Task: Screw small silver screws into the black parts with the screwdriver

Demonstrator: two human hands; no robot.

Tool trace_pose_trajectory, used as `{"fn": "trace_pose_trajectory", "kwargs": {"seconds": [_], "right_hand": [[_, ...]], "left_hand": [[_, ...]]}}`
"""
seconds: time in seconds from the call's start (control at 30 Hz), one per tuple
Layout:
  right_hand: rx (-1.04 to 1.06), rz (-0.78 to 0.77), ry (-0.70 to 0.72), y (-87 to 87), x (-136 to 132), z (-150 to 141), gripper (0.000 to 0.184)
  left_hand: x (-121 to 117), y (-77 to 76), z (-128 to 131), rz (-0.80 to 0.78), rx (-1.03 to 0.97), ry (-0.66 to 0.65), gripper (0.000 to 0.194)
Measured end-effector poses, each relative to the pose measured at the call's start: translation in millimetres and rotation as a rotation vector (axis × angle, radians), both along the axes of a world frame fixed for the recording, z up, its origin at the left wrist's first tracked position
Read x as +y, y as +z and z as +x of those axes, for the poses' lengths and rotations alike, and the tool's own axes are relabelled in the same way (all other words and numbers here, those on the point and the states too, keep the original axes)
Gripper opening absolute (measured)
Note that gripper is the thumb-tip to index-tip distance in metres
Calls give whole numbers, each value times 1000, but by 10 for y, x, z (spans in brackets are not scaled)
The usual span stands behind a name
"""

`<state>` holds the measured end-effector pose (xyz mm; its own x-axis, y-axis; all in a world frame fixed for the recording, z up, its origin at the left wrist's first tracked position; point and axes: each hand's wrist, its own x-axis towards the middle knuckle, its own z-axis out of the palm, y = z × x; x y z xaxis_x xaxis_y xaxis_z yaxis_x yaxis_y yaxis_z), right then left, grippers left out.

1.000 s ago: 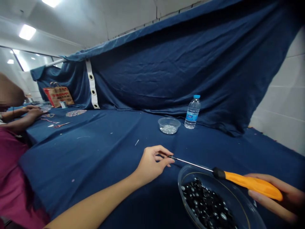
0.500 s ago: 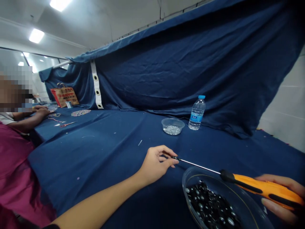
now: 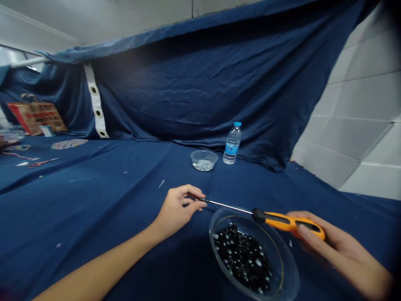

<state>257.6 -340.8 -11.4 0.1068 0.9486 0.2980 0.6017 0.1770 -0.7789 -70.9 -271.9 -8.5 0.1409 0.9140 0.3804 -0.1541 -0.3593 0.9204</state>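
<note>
Navy cloth [image 3: 94,200] covers the table, and above a glass bowl [image 3: 210,242] of black beads [image 3: 242,257] my right hand [image 3: 341,238] clenches the light, stiff orange-handled screwdriver [image 3: 282,221] by its grippy handle, while my left hand [image 3: 175,211] seems, from here, to pinch the slim shaft [image 3: 227,205] near its tip.

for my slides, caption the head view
Right hand grips an orange-handled screwdriver, its tip at the left hand, above a clear bowl of black beads

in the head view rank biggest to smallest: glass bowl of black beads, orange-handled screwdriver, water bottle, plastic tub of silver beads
The glass bowl looks largest, then the orange-handled screwdriver, though both sit nearer the camera. The water bottle and plastic tub look alike, so I won't rank them.
</note>
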Motion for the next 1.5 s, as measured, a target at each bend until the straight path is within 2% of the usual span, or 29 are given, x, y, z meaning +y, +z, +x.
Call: {"fn": "trace_pose_trajectory", "kwargs": {"seconds": [0.1,0.27,0.37,0.43,0.53,0.63,0.8,0.9,1.0,1.1,1.2,1.3,1.5], "right_hand": [[41,-120,99,144,-43,-67,56],[-22,-96,142,276,-84,-140,45],[-3,-194,171,308,-98,-152,50],[26,-243,174,320,-109,-154,57],[94,-248,180,318,-134,-160,49],[161,-249,241,305,-164,-169,52],[133,-199,253,326,-173,-169,37],[106,-234,250,333,-154,-154,42],[127,-289,183,307,-138,-143,54],[162,-269,185,279,-144,-148,43],[181,-237,240,283,-168,-163,48],[146,-219,266,316,-180,-175,34],[132,-313,200,328,-135,-166,55]], "left_hand": [[2,2,-10,7,11,25,13],[-1,15,-8,8,15,55,13],[-25,15,-2,7,47,65,15],[-39,10,-1,13,81,73,15],[-40,-4,-7,15,113,88,14],[-21,-17,-19,-3,118,106,15],[-19,-24,-30,-12,115,120,15],[-45,-10,-18,3,122,116,14],[-67,7,-3,17,131,107,12],[-66,9,-1,19,140,104,12],[-41,-7,-9,25,125,112,11],[-22,-26,-14,41,108,116,10],[-58,-39,-6,80,134,96,11]]}}
